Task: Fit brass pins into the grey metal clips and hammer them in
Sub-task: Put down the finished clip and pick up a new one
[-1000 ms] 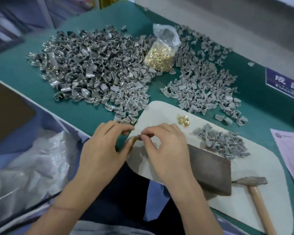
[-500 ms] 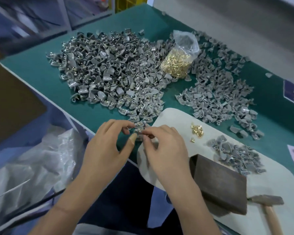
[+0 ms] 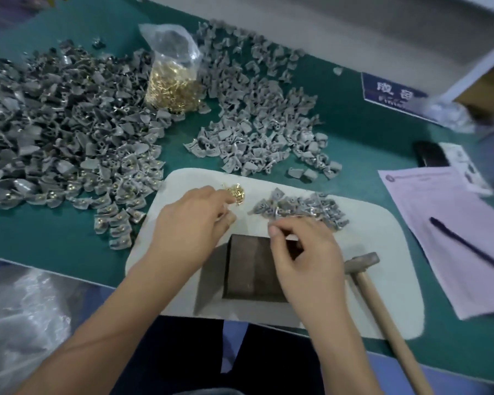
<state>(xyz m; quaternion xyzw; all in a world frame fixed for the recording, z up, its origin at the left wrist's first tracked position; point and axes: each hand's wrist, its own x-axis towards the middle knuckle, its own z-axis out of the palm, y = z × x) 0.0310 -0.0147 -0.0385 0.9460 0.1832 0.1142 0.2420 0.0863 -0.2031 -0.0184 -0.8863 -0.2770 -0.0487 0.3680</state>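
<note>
My left hand (image 3: 193,223) reaches over the white mat (image 3: 377,223), its fingertips at a small heap of loose brass pins (image 3: 236,193); its own fingers hide whether it pinches one. My right hand (image 3: 303,252) hovers over the dark block (image 3: 251,272), thumb and forefinger pinching a grey clip (image 3: 271,222) at the near edge of a small pile of grey clips (image 3: 305,208). The hammer (image 3: 362,262) lies untouched on the mat to the right of the block.
A clear bag of brass pins (image 3: 171,81) stands between two large clip piles, left (image 3: 54,124) and right (image 3: 263,124). Clips with pins fitted (image 3: 117,220) lie left of the mat. Paper (image 3: 439,252), pen (image 3: 468,246) and a black phone (image 3: 428,158) lie right.
Both hands were together at the mat's left edge, holding one clip. They have since parted and moved right, the left to the loose pins, the right to the small clip pile.
</note>
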